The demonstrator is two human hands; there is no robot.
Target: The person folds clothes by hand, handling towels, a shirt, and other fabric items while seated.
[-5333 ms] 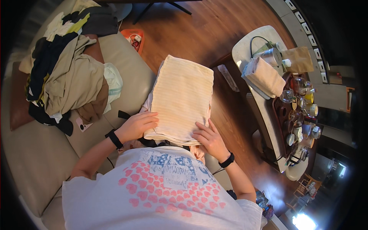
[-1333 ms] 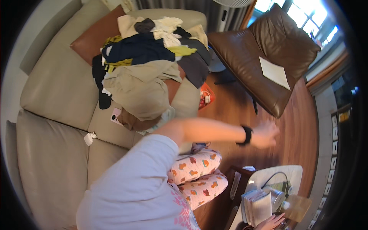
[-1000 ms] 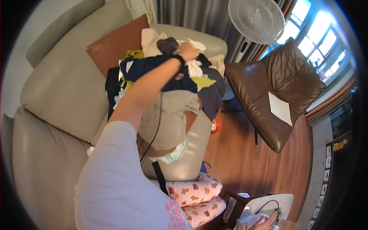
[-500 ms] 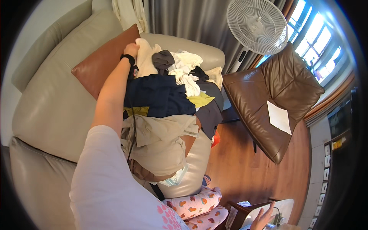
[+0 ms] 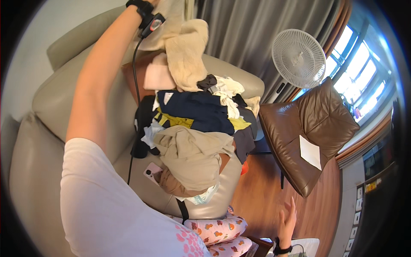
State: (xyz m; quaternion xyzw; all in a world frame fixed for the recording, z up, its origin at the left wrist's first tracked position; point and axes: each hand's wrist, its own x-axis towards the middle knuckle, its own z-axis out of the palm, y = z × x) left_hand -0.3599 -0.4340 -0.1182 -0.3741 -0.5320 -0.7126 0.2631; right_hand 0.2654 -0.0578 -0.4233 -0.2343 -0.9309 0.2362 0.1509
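My left hand (image 5: 152, 2), cut off by the top edge, grips a long cream cloth garment (image 5: 186, 47). The garment hangs down from it, and its lower end rests on the clothes heap. My right hand (image 5: 287, 220) is held out at the lower right with fingers stretched, holding nothing. Below the lifted garment lie a pale pink folded cloth (image 5: 158, 77) and a navy garment (image 5: 195, 109) with olive-yellow parts. Closer to me is a crumpled beige garment (image 5: 192, 150). White and dark pieces of clothing lie toward the right of the heap.
The heap lies on a beige leather sofa (image 5: 51, 154), with a pink phone (image 5: 152, 172) beside it. A cable (image 5: 134, 77) runs down from my left wrist. At the right stand a brown leather chair (image 5: 291, 141) bearing a white sheet (image 5: 310, 152), and a white fan (image 5: 299, 58).
My left hand has risen toward the top edge, lifting the cream garment off the heap and uncovering the pink cloth. My right hand has come further into view. The view has shifted.
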